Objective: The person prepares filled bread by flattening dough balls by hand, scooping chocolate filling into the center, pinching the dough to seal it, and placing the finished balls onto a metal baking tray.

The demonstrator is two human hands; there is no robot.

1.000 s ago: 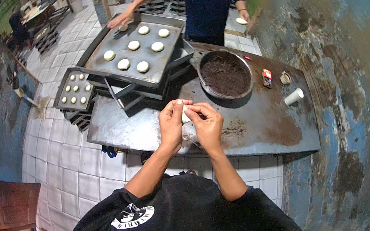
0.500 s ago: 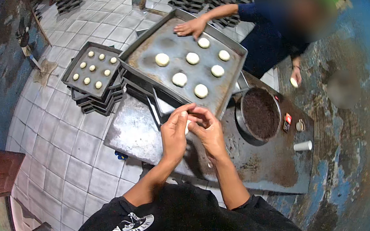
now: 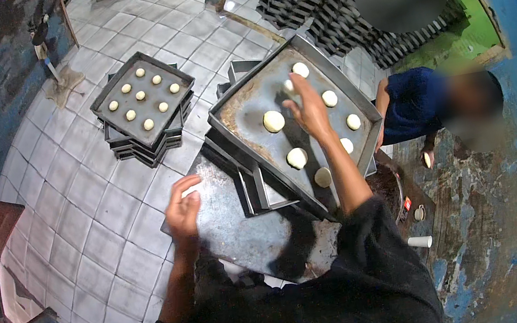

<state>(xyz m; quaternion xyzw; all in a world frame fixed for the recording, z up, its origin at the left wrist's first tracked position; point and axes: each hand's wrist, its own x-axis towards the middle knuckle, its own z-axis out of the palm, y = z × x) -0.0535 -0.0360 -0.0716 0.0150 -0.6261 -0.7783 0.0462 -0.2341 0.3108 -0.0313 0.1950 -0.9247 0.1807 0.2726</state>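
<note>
My right hand point(image 3: 309, 111) reaches over a large dark metal tray point(image 3: 243, 135), thumb and fingertips at a small pale dough ball point(image 3: 289, 85) that is slightly blurred. Several more balls lie spaced out on this tray, among them a larger one point(image 3: 274, 121) left of my wrist and another point(image 3: 301, 70) near the far corner. My right hand and forearm cover part of the middle. Off to the left of the tray, my left hand point(image 3: 183, 210) is raised above the floor and metal table edge, fingers loosely bent and apart, holding nothing.
A smaller tray of dough balls point(image 3: 140, 96) tops a stack on the tiled floor at left. Beneath the large tray is a metal table point(image 3: 227, 217). A co-worker point(image 3: 408, 104) at right has a hand by a pale piece point(image 3: 427, 160). A white cup point(image 3: 420, 242) lies sideways.
My hands have parted: the right carried a dough ball forward over the tray, the left drew back left. The co-worker's hand has left the tray, uncovering a ball. The view has shifted.
</note>
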